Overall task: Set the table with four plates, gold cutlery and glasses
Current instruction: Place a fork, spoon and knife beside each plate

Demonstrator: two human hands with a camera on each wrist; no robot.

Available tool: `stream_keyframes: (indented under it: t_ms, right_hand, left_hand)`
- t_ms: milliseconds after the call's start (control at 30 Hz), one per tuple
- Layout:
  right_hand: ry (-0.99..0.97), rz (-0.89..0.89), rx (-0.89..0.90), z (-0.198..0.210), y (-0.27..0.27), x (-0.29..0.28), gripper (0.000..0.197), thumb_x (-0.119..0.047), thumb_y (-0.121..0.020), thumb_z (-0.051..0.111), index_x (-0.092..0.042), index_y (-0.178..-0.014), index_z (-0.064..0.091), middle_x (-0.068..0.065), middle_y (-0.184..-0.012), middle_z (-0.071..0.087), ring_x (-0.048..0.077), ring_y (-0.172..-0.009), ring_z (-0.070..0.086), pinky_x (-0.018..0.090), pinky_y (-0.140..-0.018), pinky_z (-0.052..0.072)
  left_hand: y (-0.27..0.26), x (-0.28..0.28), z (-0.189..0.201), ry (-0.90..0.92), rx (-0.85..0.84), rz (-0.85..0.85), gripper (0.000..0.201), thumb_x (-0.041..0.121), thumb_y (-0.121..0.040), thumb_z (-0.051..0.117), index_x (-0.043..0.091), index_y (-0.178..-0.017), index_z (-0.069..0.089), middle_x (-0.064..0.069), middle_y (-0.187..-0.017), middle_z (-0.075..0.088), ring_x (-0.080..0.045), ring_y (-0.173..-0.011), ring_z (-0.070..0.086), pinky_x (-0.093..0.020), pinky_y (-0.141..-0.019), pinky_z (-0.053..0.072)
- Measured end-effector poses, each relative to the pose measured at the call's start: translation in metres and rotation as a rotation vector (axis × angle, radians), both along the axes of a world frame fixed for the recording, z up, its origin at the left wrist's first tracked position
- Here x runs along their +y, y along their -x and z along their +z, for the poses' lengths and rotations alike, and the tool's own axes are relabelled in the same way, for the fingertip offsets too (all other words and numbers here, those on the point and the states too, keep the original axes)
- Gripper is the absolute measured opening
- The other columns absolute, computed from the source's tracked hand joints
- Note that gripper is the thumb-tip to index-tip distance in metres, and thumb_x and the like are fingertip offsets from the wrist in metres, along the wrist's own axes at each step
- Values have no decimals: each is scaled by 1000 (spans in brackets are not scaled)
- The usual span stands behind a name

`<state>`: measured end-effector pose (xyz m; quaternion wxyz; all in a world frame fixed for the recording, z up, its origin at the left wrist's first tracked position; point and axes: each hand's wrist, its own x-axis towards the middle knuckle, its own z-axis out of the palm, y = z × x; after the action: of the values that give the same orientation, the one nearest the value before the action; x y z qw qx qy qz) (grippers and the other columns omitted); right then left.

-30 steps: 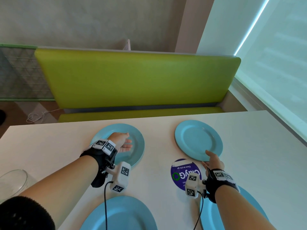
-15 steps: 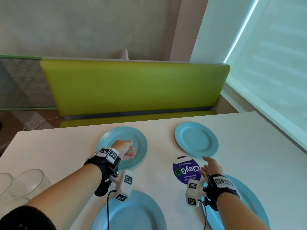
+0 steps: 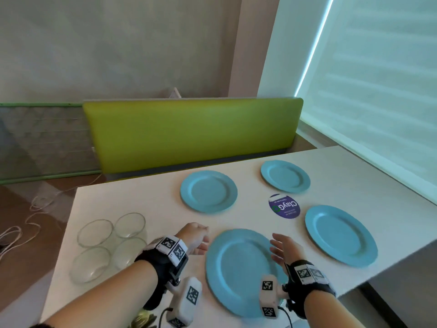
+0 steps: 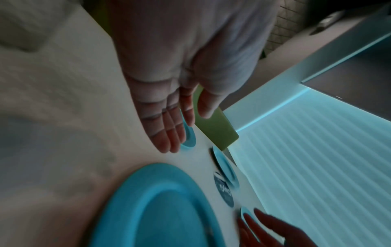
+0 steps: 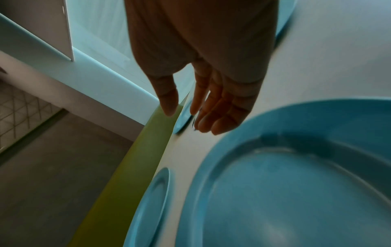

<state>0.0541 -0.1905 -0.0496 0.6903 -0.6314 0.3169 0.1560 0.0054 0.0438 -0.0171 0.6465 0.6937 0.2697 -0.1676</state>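
Four blue plates [image 3: 238, 271] already down on the tabletop [image 3: 146, 200]; both grips empty, fingers relaxed — left hand [image 3: 195, 239] hovering beside the near plate; right hand [image 3: 285, 249] over it; glasses [image 3: 107, 245] sit left, nearer the left hand — likely next.

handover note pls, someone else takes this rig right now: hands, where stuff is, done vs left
Left hand: holds nothing, fingers loosely curled, just left of the near-left plate.
Right hand: open, empty, over that plate's right rim.
Done: four blue plates on the table: near-left, near-right, far-left, far-right.
Four glasses bunched at the table's left side, not yet distributed.
Something gold at the near edge, under the left wrist, probably the cutlery; mostly hidden.
Left: cutlery and a glass at each plate.
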Motion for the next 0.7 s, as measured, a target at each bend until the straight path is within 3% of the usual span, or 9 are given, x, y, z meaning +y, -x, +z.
stream_keyframes:
  t_ms: [133, 233, 333, 367, 433, 500, 600, 700]
  right_hand:
    - [21, 48, 18, -4, 66, 44, 7, -12, -92, 54, -11, -85, 56, 7, -80, 57, 19, -62, 49, 27, -56, 39]
    - [40, 128, 40, -2, 103, 74, 9, -11, -91, 55, -11, -82, 56, 7, -79, 58, 19, -63, 50, 27, -57, 40]
    - [81, 232, 70, 2, 132, 98, 11, -10, -91, 55, -11, -81, 56, 6, -77, 58, 19, -60, 48, 25, -56, 40]
    - [94, 257, 68, 4, 139, 104, 12, -10, -91, 55, -11, -79, 56, 6, -76, 57, 19, -59, 48, 25, -56, 39]
    - [115, 303, 64, 4, 149, 113, 14, -9, -91, 54, -11, -77, 56, 6, -76, 57, 18, -58, 48, 26, -56, 40]
    - [137, 344, 65, 7, 159, 120, 13, -10, -91, 55, -11, -78, 56, 6, -77, 58, 18, -60, 49, 27, -56, 42]
    - [171, 388, 55, 10, 168, 125, 11, -10, -91, 55, -10, -81, 56, 6, -80, 59, 18, -62, 51, 29, -58, 44]
    - [187, 418, 47, 12, 174, 129, 9, -10, -91, 55, -10, -82, 57, 6, -80, 59, 19, -64, 52, 29, -59, 44]
  left_hand:
    - [67, 27, -7, -104, -3, -125, 16, 19, -98, 43, 15, -82, 44, -3, -73, 50, -14, -53, 46, -20, -48, 42]
    - [109, 47, -11, -266, 29, -257, 23, 23, -96, 45, 19, -73, 44, -2, -75, 52, -15, -56, 48, -22, -54, 42]
    - [139, 67, -16, -590, 92, -470, 33, 29, -94, 45, 17, -64, 45, -3, -74, 54, -22, -72, 51, -23, -67, 39]
    - [147, 74, -16, -687, 111, -512, 31, 30, -93, 47, 15, -66, 52, -5, -76, 57, -23, -79, 53, -23, -71, 39]
    - [161, 85, -20, -796, 143, -533, 25, 30, -89, 51, 10, -94, 65, -9, -101, 66, -24, -99, 60, -26, -82, 44]
    - [177, 98, -26, -916, 169, -498, 40, 30, -87, 55, 9, -121, 54, -10, -127, 55, -26, -119, 53, -30, -96, 43]
    - [194, 115, -35, -1027, 187, -445, 47, 23, -87, 54, 10, -130, 39, -12, -136, 40, -28, -129, 38, -32, -104, 38]
    - [202, 129, -42, -1053, 202, -434, 46, 17, -88, 51, 9, -131, 36, -12, -138, 37, -29, -130, 35, -33, -105, 37]
